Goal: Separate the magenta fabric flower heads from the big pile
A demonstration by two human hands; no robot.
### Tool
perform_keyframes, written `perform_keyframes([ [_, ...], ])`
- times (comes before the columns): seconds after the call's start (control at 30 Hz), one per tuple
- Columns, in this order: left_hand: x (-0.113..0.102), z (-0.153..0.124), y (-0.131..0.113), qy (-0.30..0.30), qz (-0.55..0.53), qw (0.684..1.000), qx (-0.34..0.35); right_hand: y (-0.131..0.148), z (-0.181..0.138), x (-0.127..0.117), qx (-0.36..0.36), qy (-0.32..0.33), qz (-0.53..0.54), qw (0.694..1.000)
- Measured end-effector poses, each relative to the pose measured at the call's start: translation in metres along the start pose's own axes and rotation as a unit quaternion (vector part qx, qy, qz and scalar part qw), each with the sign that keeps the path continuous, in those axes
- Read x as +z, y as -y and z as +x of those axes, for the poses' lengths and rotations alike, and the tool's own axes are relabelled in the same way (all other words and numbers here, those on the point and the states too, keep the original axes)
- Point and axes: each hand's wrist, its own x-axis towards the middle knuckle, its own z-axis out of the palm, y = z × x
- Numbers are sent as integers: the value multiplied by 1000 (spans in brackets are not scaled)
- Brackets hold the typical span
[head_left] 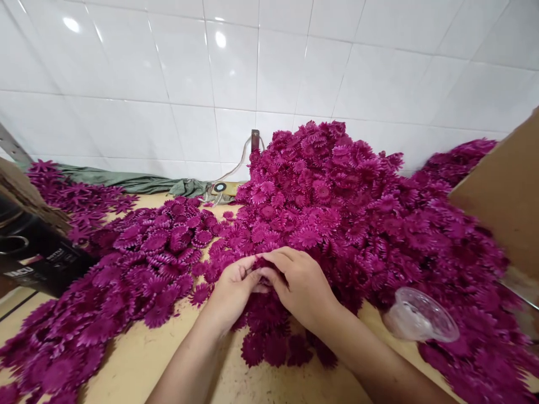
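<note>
My left hand [237, 292] and my right hand [304, 286] meet in the middle of the view, fingers curled together and touching. A bit of magenta artificial flower [264, 263] shows between their closed fingertips; the rest of it is hidden by the fingers. Below and between my wrists lie several flat, toothed-edge magenta flower pieces [269, 343] on the table. Right behind my hands rises a large heap of frilly magenta flowers [320, 191]. Another pile of flatter, round flower pieces [138, 264] spreads out to the left.
A clear plastic cup [425, 317] lies tipped beside the heap at right. Cardboard [501, 196] stands at the right edge, a black printed box [37, 252] at the left. Star-shaped pieces [84, 193], green cloth [126, 178] and a yellowish device [225, 189] sit along the tiled wall [177, 62].
</note>
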Motion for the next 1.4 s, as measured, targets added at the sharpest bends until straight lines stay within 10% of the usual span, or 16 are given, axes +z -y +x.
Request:
perform_keyframes([
  [0.2,0,-3,0,-75,12,997,-10,6,1,-8,-43,37,-26,998],
  [0.37,6,-12,-7,-96,19,994,44,-4,11,-15,-62,-57,-1,996],
  [0.6,24,-17,-21,-112,8,989,93,-20,38,-31,10,-201,49,978],
  [0.73,17,-22,-14,-84,20,994,67,-67,58,-48,193,-282,10,940],
  [0.87,5,-21,-6,-82,40,994,59,-91,58,-61,256,-218,-10,942],
  [1.07,8,-4,-3,-79,76,992,66,-13,19,-38,45,-47,116,991],
  [1.17,9,-1,-2,-94,72,991,68,11,7,-24,48,37,141,988],
  [1.4,9,-8,1,-32,3,999,44,8,5,-10,18,-2,-65,998],
])
